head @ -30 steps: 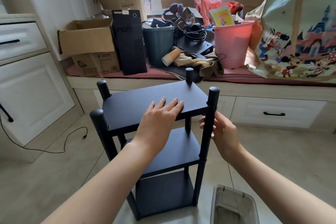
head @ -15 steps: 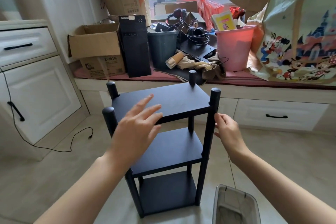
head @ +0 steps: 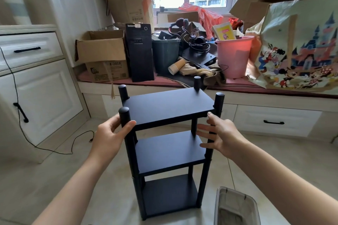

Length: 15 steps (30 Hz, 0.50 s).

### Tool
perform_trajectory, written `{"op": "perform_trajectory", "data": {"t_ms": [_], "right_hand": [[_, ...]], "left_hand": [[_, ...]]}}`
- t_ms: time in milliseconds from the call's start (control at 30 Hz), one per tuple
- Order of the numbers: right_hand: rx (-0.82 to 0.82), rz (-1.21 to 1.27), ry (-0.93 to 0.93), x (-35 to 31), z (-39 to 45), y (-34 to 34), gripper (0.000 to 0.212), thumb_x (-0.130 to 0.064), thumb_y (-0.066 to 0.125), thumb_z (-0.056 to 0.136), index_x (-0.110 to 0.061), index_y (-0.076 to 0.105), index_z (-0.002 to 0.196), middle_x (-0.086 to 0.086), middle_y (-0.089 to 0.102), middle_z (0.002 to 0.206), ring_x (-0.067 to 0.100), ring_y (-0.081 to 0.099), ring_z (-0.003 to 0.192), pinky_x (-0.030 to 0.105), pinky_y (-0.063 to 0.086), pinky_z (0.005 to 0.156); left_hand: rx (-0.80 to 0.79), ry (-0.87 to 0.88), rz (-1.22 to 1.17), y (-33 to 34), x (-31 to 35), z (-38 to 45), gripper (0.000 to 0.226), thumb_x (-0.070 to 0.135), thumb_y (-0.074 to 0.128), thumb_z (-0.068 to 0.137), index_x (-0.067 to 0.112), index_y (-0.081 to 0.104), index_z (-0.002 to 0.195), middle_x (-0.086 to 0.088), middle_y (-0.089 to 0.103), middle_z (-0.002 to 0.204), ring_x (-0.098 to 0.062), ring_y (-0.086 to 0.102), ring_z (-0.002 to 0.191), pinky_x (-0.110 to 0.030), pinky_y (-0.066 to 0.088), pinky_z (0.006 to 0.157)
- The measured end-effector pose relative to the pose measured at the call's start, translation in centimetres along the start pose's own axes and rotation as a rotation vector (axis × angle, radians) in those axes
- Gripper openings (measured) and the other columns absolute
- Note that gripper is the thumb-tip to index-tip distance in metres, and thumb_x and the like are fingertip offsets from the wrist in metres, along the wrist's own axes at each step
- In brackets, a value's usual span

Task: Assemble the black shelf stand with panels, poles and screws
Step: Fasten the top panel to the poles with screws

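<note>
The black shelf stand (head: 168, 144) stands upright on the tiled floor (head: 274, 160), just in front of the window seat (head: 256, 89). It has three panels: the top panel (head: 166, 106), the middle panel (head: 170, 151) and the bottom panel (head: 168, 193), stacked between four poles whose rounded ends rise above the top panel at each corner.

The left hand (head: 109, 137) grips the near-left pole (head: 124, 118) just below its cap, thumb on the inner side and fingers curled round the outer side. The right hand (head: 219, 133) is spread with fingers straight and apart, at the near-right pole (head: 218, 104) beneath the top panel's edge; whether it touches the pole cannot be told.

A clear plastic bin (head: 236, 206) sits on the floor near the stand's right foot. On the window seat behind are a cardboard box (head: 102, 51), a black computer tower (head: 140, 51), a dark green bin (head: 165, 55), a stack of paper cups (head: 176, 66), tangled headphones (head: 193, 40), a pink bucket (head: 233, 55) and a cartoon-printed bag (head: 300, 47). White cabinets (head: 36, 86) stand to the left, with a black cable (head: 54, 150) trailing across the floor.
</note>
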State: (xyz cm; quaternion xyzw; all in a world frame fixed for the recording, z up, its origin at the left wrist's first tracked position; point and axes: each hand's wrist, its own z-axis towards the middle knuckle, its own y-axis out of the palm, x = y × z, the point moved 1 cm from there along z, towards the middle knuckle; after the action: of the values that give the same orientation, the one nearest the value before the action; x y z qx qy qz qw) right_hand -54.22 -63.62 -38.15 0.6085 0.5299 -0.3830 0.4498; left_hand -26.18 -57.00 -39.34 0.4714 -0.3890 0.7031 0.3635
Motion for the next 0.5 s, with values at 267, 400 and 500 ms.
{"op": "perform_trajectory", "data": {"t_ms": [267,400,500], "right_hand": [[-0.040,-0.093,-0.030,-1.4,1.3,1.7,0.029,-0.020,0.041,0.107,0.001,0.055,0.120,0.018,0.072,0.098,0.026,0.075,0.075,0.050,0.055,0.071],[-0.017,-0.061,-0.014,-2.1,2.8,1.7,0.025,-0.014,0.039,0.106,0.001,0.057,0.112,0.023,0.071,0.100,0.034,0.074,0.082,0.057,0.056,0.077],[-0.006,-0.021,-0.017,-2.9,3.7,1.7,0.023,-0.010,0.038,0.105,0.001,0.059,0.105,0.026,0.069,0.097,0.038,0.071,0.086,0.057,0.056,0.079]], "left_hand": [[-0.051,-0.004,0.023,-0.3,0.0,-0.4,0.041,0.017,0.079,0.083,0.030,0.069,0.121,0.013,0.067,0.130,0.005,0.068,0.102,-0.018,0.050,0.099],[-0.031,0.014,-0.007,1.2,-0.3,-1.3,0.046,0.010,0.081,0.081,0.017,0.070,0.125,0.010,0.054,0.145,0.009,0.068,0.093,-0.002,0.048,0.078],[-0.020,-0.002,-0.105,2.8,-0.3,-2.4,0.048,0.007,0.082,0.079,0.030,0.069,0.119,0.015,0.046,0.152,-0.005,0.072,0.099,-0.012,0.054,0.085]]}}
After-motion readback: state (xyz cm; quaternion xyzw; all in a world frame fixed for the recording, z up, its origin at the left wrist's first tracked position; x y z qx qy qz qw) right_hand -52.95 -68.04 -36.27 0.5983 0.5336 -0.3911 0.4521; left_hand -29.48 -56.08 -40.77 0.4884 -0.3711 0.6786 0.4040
